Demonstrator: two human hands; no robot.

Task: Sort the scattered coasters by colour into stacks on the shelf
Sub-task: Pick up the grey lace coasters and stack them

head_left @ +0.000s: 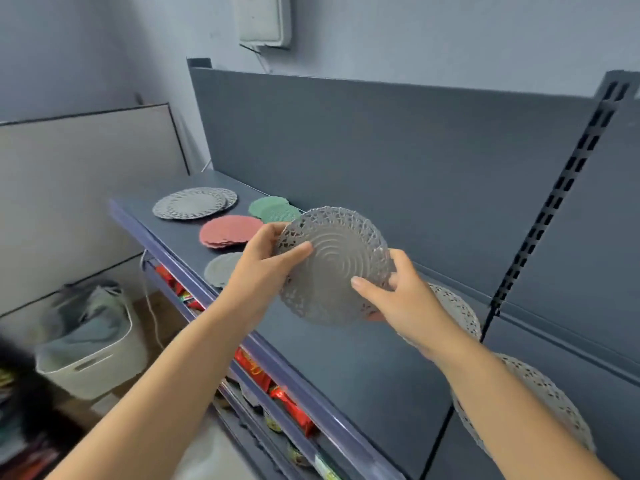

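Note:
Both my hands hold a bunch of grey lacy coasters [334, 268] tilted above the dark shelf [363, 368]. My left hand [268, 258] grips its left edge, thumb on the face. My right hand [401, 296] pinches the lower right edge. On the shelf to the left lie a grey lacy stack [194, 203], a green stack [273, 208], a red stack [230, 232] and a plain grey coaster [221, 268] partly behind my left hand. Two more grey lacy coasters [457, 306] [540, 393] lie on the shelf under my right arm.
The shelf's back panel [415, 161] rises behind, with a slotted upright [561, 188] at right. Red snack packets [291, 407] fill the lower shelf. A white basket [86, 344] with cloth stands on the floor at left.

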